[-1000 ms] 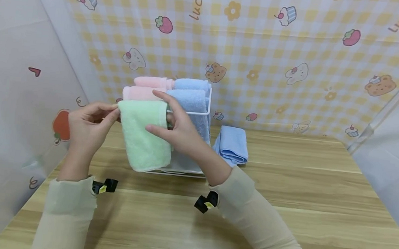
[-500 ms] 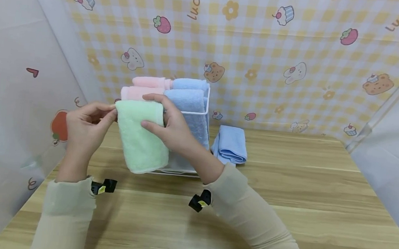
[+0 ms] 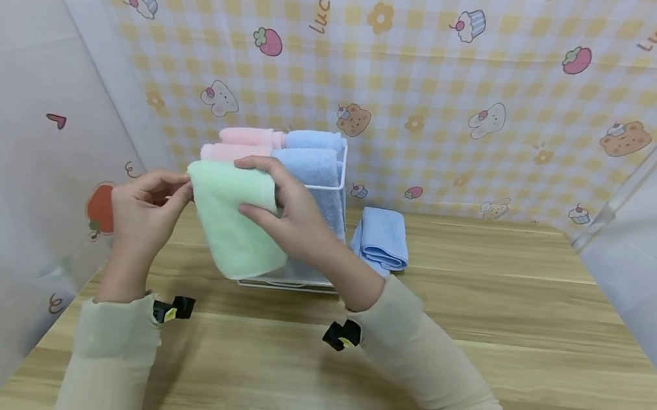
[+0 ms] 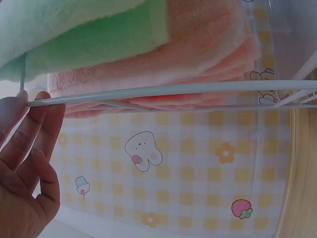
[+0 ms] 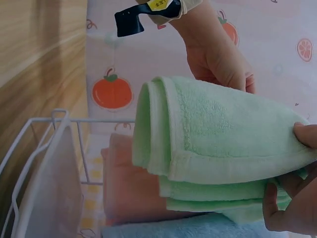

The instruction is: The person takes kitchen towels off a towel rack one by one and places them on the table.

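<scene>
A folded light green towel (image 3: 233, 223) hangs down over the front of a white wire basket (image 3: 342, 167). My right hand (image 3: 295, 218) grips its right upper part, thumb in front; in the right wrist view the towel (image 5: 218, 129) shows several layers, with the fingers partly behind it. My left hand (image 3: 149, 209) is at the towel's upper left corner. The left wrist view shows my left hand (image 4: 29, 163) pinching the corner of the basket's white wire rim (image 4: 148, 91), just below the towel. Pink towels (image 3: 246, 136) and blue towels (image 3: 309, 161) stand folded inside the basket, behind the green one.
A folded blue cloth (image 3: 384, 239) lies on the wooden table (image 3: 468, 347) to the right of the basket. A checked, printed curtain (image 3: 422, 76) hangs behind, and a white printed sheet (image 3: 15, 171) closes off the left side.
The green towel's lower end has swung slightly up and right, and its top now reaches a little higher. My right hand has shifted slightly right since half a second ago; my left hand stays nearly still.
</scene>
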`<action>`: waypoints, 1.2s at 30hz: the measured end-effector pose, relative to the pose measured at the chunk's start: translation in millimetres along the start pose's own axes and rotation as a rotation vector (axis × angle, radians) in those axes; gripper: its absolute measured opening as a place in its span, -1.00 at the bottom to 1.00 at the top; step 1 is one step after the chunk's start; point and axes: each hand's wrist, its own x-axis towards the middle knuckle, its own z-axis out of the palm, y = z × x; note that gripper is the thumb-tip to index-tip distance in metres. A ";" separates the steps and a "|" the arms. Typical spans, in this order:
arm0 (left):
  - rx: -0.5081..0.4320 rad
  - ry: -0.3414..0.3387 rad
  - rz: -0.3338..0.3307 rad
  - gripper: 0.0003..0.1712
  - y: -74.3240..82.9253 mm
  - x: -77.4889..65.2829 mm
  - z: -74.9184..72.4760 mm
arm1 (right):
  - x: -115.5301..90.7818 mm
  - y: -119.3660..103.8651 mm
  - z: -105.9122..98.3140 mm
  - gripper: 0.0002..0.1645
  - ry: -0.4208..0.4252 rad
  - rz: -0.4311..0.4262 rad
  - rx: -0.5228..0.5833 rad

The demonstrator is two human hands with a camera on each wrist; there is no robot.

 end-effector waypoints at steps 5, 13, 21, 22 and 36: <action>-0.030 -0.006 -0.006 -0.93 -1.5 -0.5 0.7 | -13.4 -4.4 -7.7 -0.37 0.018 -0.102 -0.159; -0.045 0.000 -0.012 -0.86 -4.6 -1.4 1.3 | -32.5 -9.0 -26.5 -0.41 0.076 -0.143 -0.247; -0.056 0.009 -0.005 -0.84 -6.1 -0.7 1.6 | -44.1 -15.5 -42.9 -0.45 0.196 -0.200 -0.419; -0.055 0.010 -0.003 -0.83 -6.3 -0.5 1.5 | -45.4 -15.9 -43.9 -0.45 0.209 -0.199 -0.436; -0.070 0.002 0.008 -0.87 -5.1 -0.6 1.5 | -50.3 -7.4 -49.2 -0.38 0.341 -0.194 -0.288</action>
